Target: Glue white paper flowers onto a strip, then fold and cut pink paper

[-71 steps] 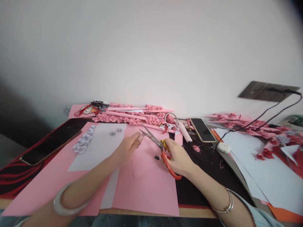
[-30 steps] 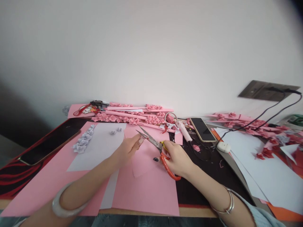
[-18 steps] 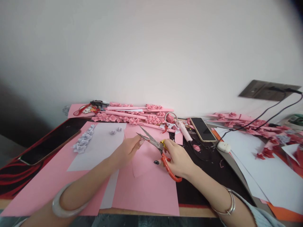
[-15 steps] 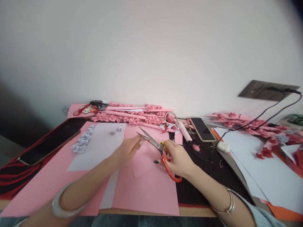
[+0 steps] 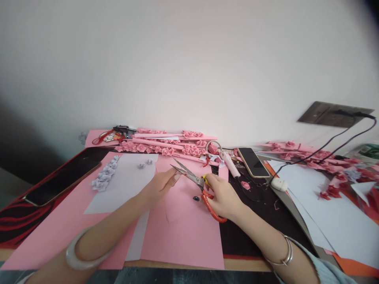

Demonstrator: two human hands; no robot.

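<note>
My right hand (image 5: 223, 193) grips scissors (image 5: 207, 193) with orange-red handles and a yellow part near the pivot. Their blades are parted and point up and left, the tips close to the fingers of my left hand (image 5: 164, 183). Those fingers are pinched together; what they hold is hidden or too small to make out. Below both hands lies a large pink paper sheet (image 5: 183, 244), with the corner of a smaller pink piece (image 5: 174, 213) on it. Left of my left hand, small pale lilac paper flowers (image 5: 105, 173) stand in a row beside a white sheet (image 5: 118, 197).
Pink paper flower stems (image 5: 166, 146) lie along the wall. A pink glue gun (image 5: 230, 163), a phone (image 5: 254, 162) and a white earphone case (image 5: 279, 184) sit to the right. A dark phone-like device (image 5: 62, 183) is at left. Black cables (image 5: 328, 144) run from the wall socket (image 5: 334, 113).
The lower scissor handle has moved slightly up as my right hand squeezes, and the blades look a little closer together. My left hand stays almost in place.
</note>
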